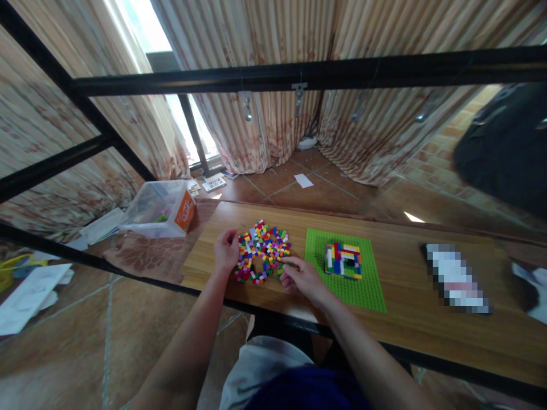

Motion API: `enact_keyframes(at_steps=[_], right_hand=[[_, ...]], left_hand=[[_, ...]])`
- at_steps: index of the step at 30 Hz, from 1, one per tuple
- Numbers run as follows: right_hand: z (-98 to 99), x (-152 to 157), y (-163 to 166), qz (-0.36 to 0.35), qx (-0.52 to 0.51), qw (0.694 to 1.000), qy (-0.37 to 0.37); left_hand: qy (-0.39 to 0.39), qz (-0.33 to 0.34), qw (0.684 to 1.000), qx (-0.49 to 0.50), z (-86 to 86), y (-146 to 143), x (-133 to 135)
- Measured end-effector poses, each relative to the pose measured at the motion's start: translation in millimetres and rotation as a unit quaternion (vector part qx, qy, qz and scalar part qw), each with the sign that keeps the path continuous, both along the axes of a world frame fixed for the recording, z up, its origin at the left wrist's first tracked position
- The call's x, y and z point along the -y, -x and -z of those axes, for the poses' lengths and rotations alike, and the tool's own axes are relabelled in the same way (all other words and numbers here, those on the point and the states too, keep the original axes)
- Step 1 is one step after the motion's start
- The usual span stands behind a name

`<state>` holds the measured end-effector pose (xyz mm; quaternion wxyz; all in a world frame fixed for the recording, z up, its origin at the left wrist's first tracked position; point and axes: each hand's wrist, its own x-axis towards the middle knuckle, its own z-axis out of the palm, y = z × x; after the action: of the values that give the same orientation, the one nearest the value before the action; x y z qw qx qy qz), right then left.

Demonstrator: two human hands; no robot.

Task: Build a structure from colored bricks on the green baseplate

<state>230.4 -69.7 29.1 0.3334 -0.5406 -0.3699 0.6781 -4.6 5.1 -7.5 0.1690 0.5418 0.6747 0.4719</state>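
A loose pile of small multicoloured toy bricks is spread on the wooden table. At its left edge is my left hand, fingers curled together; anything inside them is too small to make out. My right hand rests at the pile's right edge, its fingers bent in a pinch beside the bricks. Whatever it may hold cannot be made out. To the right lies a green baseplate. On it stands a block-shaped structure of stacked bricks, with an opening in its top; neither hand touches it.
The wooden table carries a blurred-out flat object at the right. A clear plastic box with an orange label sits beyond the table's left end. A black metal bar crosses above the far side. Papers lie at far left.
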Motion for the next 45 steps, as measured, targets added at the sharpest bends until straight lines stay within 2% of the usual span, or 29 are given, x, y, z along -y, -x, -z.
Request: enact_keyframes(at_steps=[5, 10, 15, 23, 32, 41, 45], right_hand=[[6.2, 3, -9, -0.006, -0.016, 0.999, -0.051], [3.5, 15, -19, -0.004, -0.069, 0.992, -0.103], [-3.2, 24, -20, 0.008, -0.112, 0.991, -0.074], [-10.7, 25, -18, 0.029, -0.122, 0.991, -0.046], [-8.7, 21, -16, 0.055, -0.101, 0.992, -0.047], [-7.4, -10, 3, -0.008, 0.021, 1.0, -0.012], [-7.1, -14, 8, -0.041, 0.064, 0.997, -0.028]], left_hand=[[-0.006, -0.001, 1.0, -0.006, 3.6, 2, -1], [-0.006, 0.0, 1.0, -0.011, 10.2, 4, -4], [-0.006, -0.004, 1.0, -0.014, 10.2, 4, -5], [0.01, -0.004, 1.0, -0.023, 3.1, 2, -1], [0.003, -0.006, 1.0, -0.008, 6.0, 2, -3], [0.005, -0.002, 1.0, 0.005, 5.3, 1, -2], [0.002, -0.001, 1.0, 0.003, 4.8, 1, -1]])
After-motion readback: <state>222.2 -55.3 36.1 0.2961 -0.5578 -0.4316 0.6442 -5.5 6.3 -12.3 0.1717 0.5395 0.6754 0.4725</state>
